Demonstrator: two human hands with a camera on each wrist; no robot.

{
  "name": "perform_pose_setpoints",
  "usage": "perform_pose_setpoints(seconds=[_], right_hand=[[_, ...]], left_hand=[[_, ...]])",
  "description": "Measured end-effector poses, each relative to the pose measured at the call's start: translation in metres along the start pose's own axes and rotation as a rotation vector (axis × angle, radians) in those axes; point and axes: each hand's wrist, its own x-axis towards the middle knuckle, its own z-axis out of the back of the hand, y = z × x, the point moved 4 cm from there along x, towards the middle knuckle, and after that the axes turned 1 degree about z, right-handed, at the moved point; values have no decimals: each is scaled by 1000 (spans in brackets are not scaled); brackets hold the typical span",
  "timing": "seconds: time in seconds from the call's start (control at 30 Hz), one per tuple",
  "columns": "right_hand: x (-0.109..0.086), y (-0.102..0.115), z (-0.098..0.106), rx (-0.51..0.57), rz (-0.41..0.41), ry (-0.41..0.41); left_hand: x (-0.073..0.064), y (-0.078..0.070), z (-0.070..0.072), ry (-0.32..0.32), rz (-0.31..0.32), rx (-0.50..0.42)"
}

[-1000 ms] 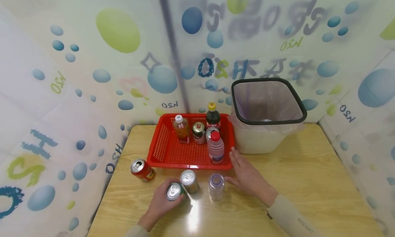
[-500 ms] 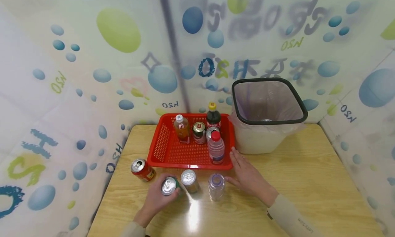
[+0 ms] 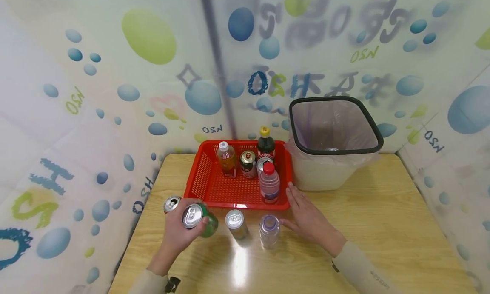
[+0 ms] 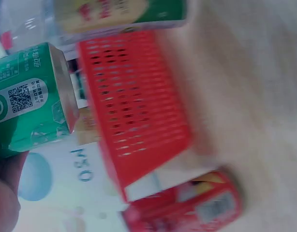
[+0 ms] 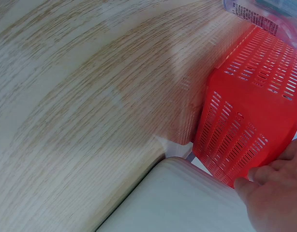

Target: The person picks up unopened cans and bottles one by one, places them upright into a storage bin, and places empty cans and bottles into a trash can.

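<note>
In the head view, the left hand (image 3: 174, 232) is holding a tilted green can (image 3: 192, 216), its grip curled around the side, between seven and eight o'clock of the red basket (image 3: 220, 194). A red can (image 3: 171, 203) is standing at eight, a silver can (image 3: 236, 226) at six, and a clear bottle (image 3: 269, 233) at five on the counter (image 3: 383, 226). At four, the right hand (image 3: 309, 219) is touching the basket with straightened fingers, its grip holding nothing.

In the left wrist view, the green can is filling nine o'clock.

In the right wrist view, the bin (image 5: 182, 203) is showing at five.
</note>
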Motion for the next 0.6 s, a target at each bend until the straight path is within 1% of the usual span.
perform_pose_setpoints(seconds=[0.13,0.27,0.47,0.6], right_hand=[[0,-1,0,0,-3,-2],[0,-1,-1,3,1,-8],[-1,0,0,5,11,-16],[0,0,0,8,11,-13]], left_hand=[[18,-7,3,-30,40,-13],[35,-7,0,-42,91,-19],[56,-3,-14,-57,171,-73],[69,5,-25,-71,248,-62]])
